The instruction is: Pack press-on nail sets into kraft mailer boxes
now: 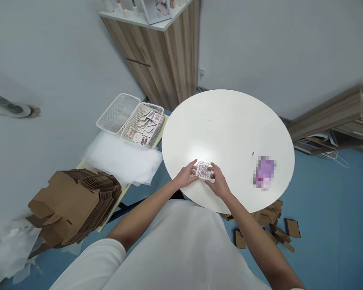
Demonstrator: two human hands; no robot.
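Clear, shiny rectangular packet with pinkish-purple patterning [203, 170] sits between our two bare hands, over the near edge of the smooth white rounded table [230, 125], left of its middle. Our left hand [186, 176] holds the packet's left side, thumb and forefinger parted around it with their tips at its edge; our right hand [220, 183] mirrors this on the right side, thumb below and curled fingers above. With the glare and the small scale, we cannot quite tell whether the packet touches the tabletop or is lifted just off it. Farther right on the same table we have a purple and pink rectangular object [265, 172], blurred into blocks, well apart from our hands. To our left, a white perforated plastic basket [158, 135] contains loose printed cards [147, 127], and a matching white perforated plastic basket [116, 114] stands just beside it. Nearer to us lie a pile of thin white translucent sheets [124, 157] and a tall stack of flat brown cardboard box blanks [69, 201]. On our right, small folded brown cardboard boxes [292, 228] lie scattered on the blue floor [326, 201], and beyond the table we see a wood-grain cabinet [169, 64] with a white top.
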